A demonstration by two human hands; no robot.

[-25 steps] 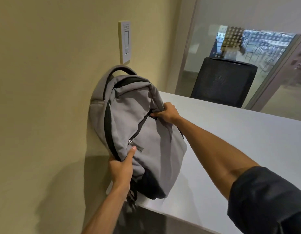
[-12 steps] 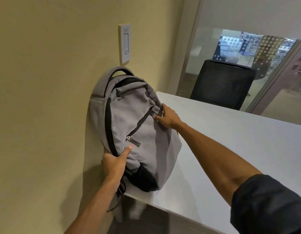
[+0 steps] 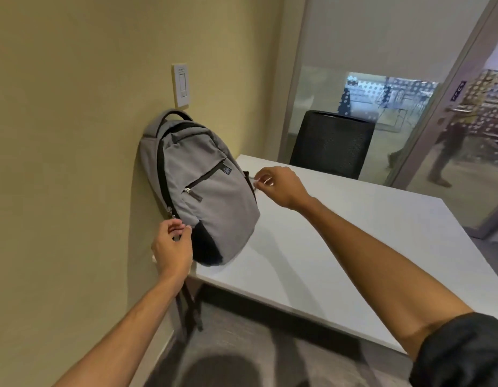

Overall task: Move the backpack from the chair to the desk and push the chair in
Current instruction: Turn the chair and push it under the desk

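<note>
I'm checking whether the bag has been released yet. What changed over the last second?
Both hands let go: the right hand and left hand have pulled back, open, just clear of the backpack. It settled upright on the desk, still leaning against the wall.

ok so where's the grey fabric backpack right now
The grey fabric backpack stands on the white desk's left corner, leaning against the yellow wall below the light switch.

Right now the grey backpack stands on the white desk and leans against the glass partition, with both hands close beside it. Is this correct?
Not quite. The head view shows the grey backpack upright on the white desk, but it leans against the yellow wall under the light switch, not the glass partition. The left hand and right hand are indeed close beside it.
</note>
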